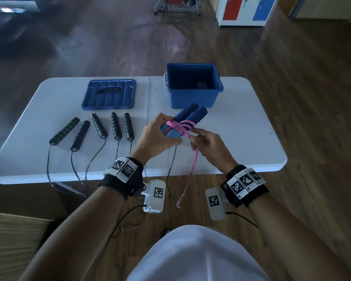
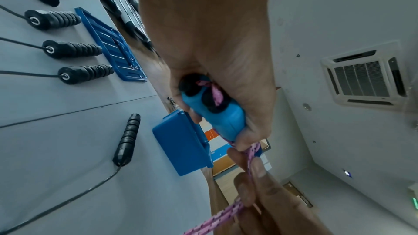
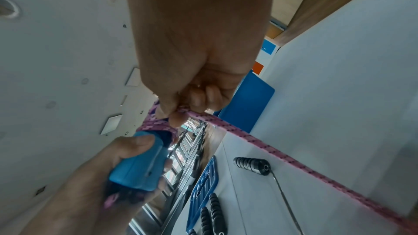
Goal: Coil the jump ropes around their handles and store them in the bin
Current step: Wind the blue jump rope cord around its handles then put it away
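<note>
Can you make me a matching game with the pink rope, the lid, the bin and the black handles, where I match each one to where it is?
Things:
1. pink rope
2. lid
3. bin
4. black handles

Places:
A. lying flat at the back left of the table
B. in a row on the table, cords hanging over the front edge
C. wound round the blue handles in the left hand, pinched by the right hand
D. standing open at the back of the table, right of the middle

Pairs: 1-C, 2-A, 3-D, 4-B
</note>
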